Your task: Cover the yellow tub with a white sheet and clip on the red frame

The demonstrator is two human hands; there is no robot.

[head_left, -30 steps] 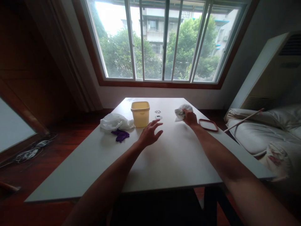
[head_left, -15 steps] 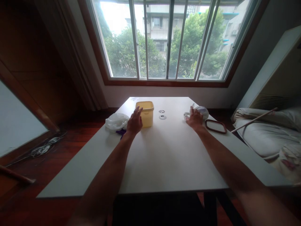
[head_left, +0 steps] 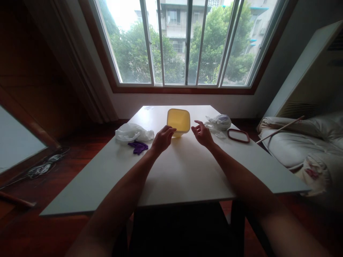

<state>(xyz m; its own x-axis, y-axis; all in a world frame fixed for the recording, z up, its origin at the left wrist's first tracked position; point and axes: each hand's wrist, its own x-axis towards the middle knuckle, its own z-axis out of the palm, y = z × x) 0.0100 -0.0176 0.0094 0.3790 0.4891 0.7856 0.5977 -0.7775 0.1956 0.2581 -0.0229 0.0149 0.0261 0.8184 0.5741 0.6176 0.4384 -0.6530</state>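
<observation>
A yellow plastic container [head_left: 179, 120], open at the top, is tilted toward me above the white table [head_left: 184, 171]. My left hand [head_left: 163, 139] is closed on its near left rim, with thumb and fingers pinching the edge. Just right of the container is my right hand [head_left: 203, 134], its fingers apart and nothing in them. Beyond that hand lies a clear plastic bag [head_left: 221, 122] with something pale inside. To the left of my left hand are a white plastic bag [head_left: 132, 132] and a crumpled purple cloth [head_left: 138, 147].
A brown-rimmed rounded frame [head_left: 238, 135] lies near the table's right edge. Right of the table stands a padded seat [head_left: 286, 146] with a stick across it. Coiled cables [head_left: 44, 167] lie on the floor at left. A window [head_left: 182, 46] is ahead.
My left hand has taken the container by its rim, moved it right and tipped it toward me. My right hand has left the clear bag and come inward to the container's side.
</observation>
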